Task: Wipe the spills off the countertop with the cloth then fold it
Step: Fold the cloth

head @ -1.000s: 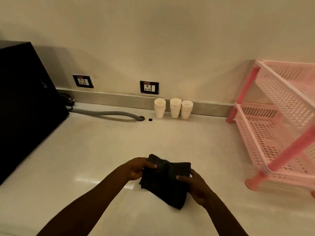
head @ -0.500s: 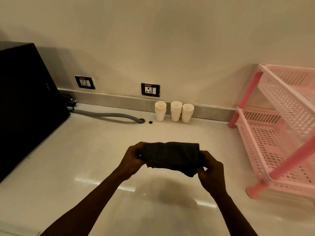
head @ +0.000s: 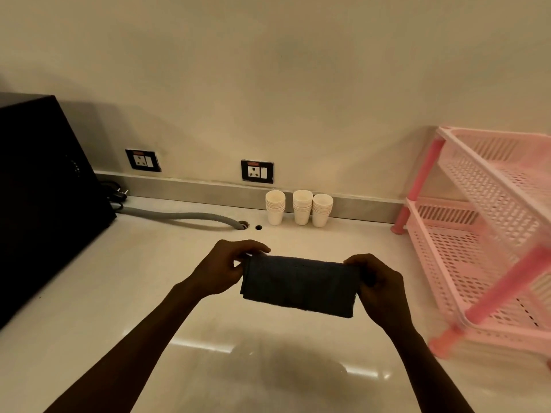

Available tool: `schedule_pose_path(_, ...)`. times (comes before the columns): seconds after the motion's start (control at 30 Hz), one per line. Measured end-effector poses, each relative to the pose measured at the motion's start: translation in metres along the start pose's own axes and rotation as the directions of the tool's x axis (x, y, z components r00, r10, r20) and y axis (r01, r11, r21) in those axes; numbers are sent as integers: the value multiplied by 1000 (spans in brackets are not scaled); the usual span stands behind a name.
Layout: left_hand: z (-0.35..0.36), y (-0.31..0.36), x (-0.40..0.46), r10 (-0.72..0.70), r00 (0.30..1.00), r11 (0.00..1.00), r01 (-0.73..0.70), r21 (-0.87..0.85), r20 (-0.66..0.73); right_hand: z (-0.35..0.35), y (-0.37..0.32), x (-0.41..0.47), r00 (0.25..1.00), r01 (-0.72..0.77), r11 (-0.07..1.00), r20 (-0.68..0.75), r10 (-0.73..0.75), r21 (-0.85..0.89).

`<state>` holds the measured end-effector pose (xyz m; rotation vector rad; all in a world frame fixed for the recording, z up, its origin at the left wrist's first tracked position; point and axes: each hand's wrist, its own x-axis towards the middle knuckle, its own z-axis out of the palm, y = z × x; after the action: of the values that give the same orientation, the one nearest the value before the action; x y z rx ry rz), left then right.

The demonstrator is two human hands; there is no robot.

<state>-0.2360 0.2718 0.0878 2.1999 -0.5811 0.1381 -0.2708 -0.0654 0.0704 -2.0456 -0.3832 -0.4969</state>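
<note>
A dark grey cloth [head: 298,286] hangs folded into a flat rectangle in the air above the pale glossy countertop [head: 143,278]. My left hand [head: 222,271] pinches its upper left corner and my right hand [head: 377,286] pinches its upper right corner, so the cloth is stretched level between them. Its shadow falls on the counter below. No spill shows on the visible surface.
A black appliance [head: 41,198] fills the left side, with a grey hose [head: 185,217] running to a hole in the counter. Three stacks of white paper cups [head: 299,208] stand by the back wall. A pink plastic rack [head: 489,234] stands at the right.
Both hands have lifted the cloth off the counter and pulled it out wider, from a bunched bundle into a flat hanging rectangle held by its top corners.
</note>
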Motion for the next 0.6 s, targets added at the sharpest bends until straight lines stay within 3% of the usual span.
schedule_pose_path(0.07, 3, -5, 5, -97, 982, 995, 100, -12, 164, -2, 8, 2, 987, -146, 987, 82, 141, 68)
schedule_pose_path(0.17, 14, -10, 11, -202, 883, 946, 288, -149, 423, -6, 23, -1, 895, -418, 879, 269, 355, 229)
schedule_pose_path(0.27, 27, -12, 22, -182, 788, 894, 381, -234, 589, -10, 41, -6, 813, -572, 749, 355, 462, 336)
schedule_pose_path(0.37, 43, -16, 38, -139, 765, 853, 415, -316, 629, -15, 63, -8, 756, -653, 624, 325, 568, 430)
schedule_pose_path(0.6, 80, -28, 103, -124, 767, 786, 463, -409, 629, -22, 108, 8, 612, -740, 454, 219, 760, 496)
